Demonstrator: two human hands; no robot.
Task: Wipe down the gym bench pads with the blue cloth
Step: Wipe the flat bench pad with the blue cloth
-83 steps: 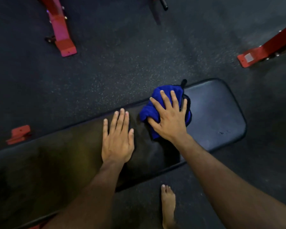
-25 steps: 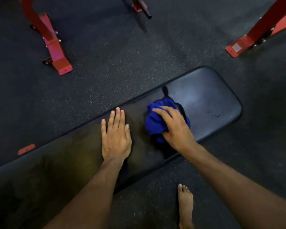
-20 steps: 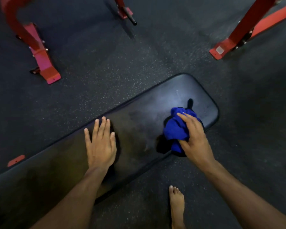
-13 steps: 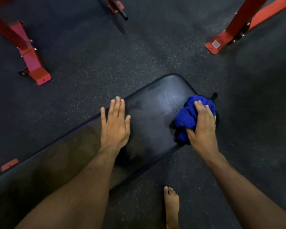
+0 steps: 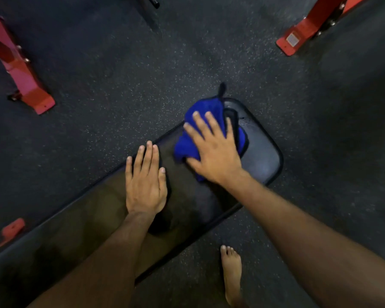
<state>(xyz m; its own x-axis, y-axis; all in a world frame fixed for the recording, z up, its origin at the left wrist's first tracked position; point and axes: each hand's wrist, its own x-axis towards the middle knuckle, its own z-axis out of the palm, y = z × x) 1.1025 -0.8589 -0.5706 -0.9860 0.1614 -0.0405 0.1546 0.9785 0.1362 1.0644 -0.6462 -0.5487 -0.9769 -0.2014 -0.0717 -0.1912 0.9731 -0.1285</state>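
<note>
The soft, light blue cloth is bunched under the spread right hand, pressed flat onto the slick padded surface; the left hand is laid open beside it.

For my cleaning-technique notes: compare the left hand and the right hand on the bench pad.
The left hand lies flat on the bare bench pad, fingers together; the right hand presses on the blue cloth, fingers spread. The left sits nearer the pad's middle, while the right is nearer its rounded end. The left touches no cloth. Both are palm-down, bare, fingers pointing away from the person.
</note>
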